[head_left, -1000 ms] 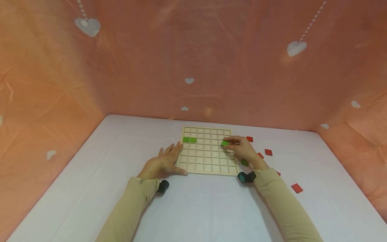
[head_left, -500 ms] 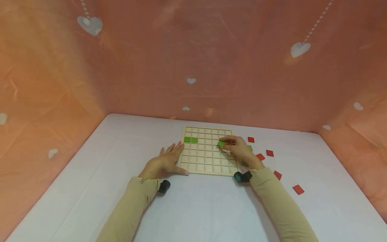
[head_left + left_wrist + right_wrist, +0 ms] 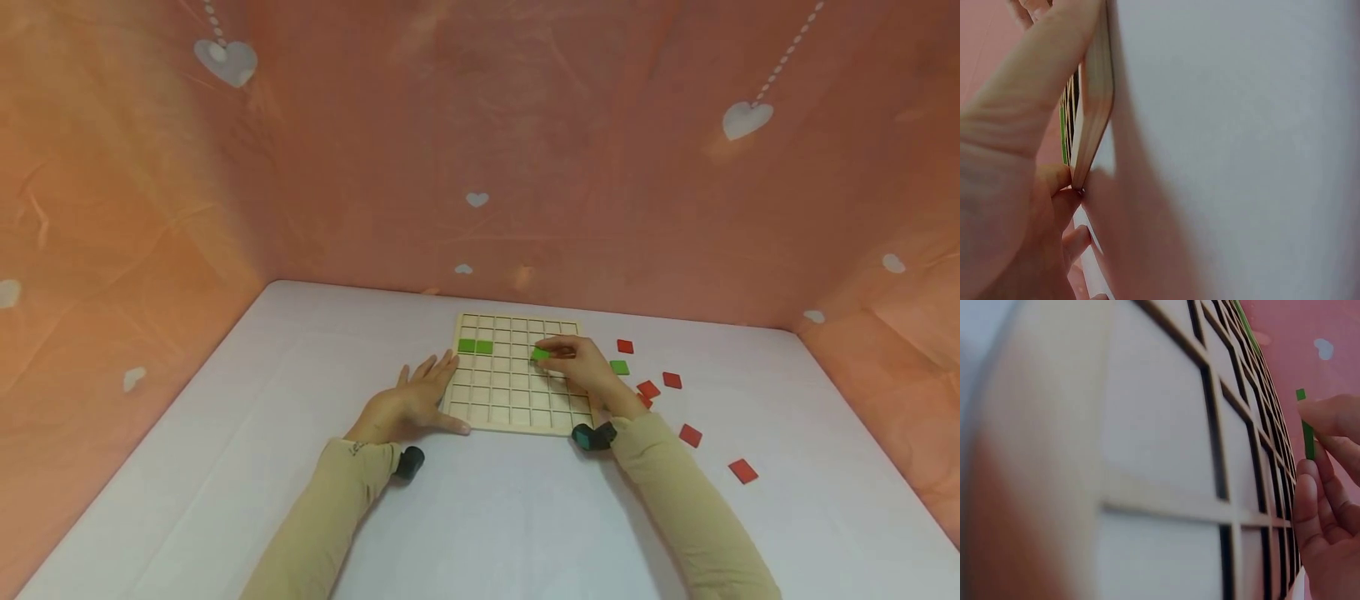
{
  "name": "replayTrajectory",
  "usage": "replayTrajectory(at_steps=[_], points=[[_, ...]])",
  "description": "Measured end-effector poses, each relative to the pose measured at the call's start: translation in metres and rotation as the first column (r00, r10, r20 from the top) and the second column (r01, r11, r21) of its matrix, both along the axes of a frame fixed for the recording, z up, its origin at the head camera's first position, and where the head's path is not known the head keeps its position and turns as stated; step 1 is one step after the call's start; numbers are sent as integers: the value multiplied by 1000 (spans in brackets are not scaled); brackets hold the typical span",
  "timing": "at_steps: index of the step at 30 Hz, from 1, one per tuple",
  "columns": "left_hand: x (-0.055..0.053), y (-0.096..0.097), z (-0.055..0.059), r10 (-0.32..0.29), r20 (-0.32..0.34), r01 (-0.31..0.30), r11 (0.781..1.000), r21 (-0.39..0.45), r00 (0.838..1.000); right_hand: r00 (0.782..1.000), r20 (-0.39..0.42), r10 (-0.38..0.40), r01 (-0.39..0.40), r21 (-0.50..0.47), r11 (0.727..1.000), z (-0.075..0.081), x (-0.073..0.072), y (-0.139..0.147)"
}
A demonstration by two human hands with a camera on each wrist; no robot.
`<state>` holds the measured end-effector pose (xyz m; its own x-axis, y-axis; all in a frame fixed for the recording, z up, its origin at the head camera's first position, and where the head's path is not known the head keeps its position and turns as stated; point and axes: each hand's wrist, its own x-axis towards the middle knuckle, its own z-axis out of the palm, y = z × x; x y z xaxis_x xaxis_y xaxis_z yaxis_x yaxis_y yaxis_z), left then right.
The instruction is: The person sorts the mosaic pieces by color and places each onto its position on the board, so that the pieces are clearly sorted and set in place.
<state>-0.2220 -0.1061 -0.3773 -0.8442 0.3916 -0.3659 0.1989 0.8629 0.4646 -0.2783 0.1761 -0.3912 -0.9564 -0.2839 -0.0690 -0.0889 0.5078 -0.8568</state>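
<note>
Hands well apart, both at a square pale wooden board [image 3: 498, 392], which lies on the white desk [image 3: 517, 517] and is divided by raised strips into rows of small cells. Left hand [image 3: 411, 402] flat and spread, fingers long, resting against the board's left edge; thumb out at the near left corner. Left wrist view has the thumb lying across the board's side, fingertips touching farther along. Right hand [image 3: 585, 367] over the right half of the board, thumb and fingers pinching a green tile [image 3: 540, 354]. Right wrist view shows that tile edge-on, a strip of pink between it and the grid, so held above the board. Two more green squares [image 3: 484, 347] sit side by side in the two leftmost cells of one row, toward the far edge. Right of the board, a loose green piece [image 3: 618, 367] lies on the desk just beside the right hand; red tiles [image 3: 672, 380] scattered around and nearer, one partly hidden by the right wrist. Tan sleeves [image 3: 303, 517] on both arms. Behind, an orange-pink cloth [image 3: 375, 167] printed with white hearts [image 3: 477, 200].
</note>
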Motion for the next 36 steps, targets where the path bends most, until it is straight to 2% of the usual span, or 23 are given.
replayTrajectory(at_steps=[9,15,24,29,36], points=[[6,-5,3,17,6,-17,1000,1,1000,999,1,40,-40,-8,999,1,-5,-17],[6,-5,3,21,4,-21,1000,-9,1000,996,-14,91,-91,-7,996,1,-8,-24],[2,6,2,-9,7,9,1000,10,1000,997,-22,78,-77,33,996,4,-3,-19],[3,6,2,2,12,-2,1000,-10,1000,992,-24,122,-121,34,992,5,-4,-25],[4,6,1,5,12,-5,1000,11,1000,994,-16,107,-106,52,993,5,-6,-36]])
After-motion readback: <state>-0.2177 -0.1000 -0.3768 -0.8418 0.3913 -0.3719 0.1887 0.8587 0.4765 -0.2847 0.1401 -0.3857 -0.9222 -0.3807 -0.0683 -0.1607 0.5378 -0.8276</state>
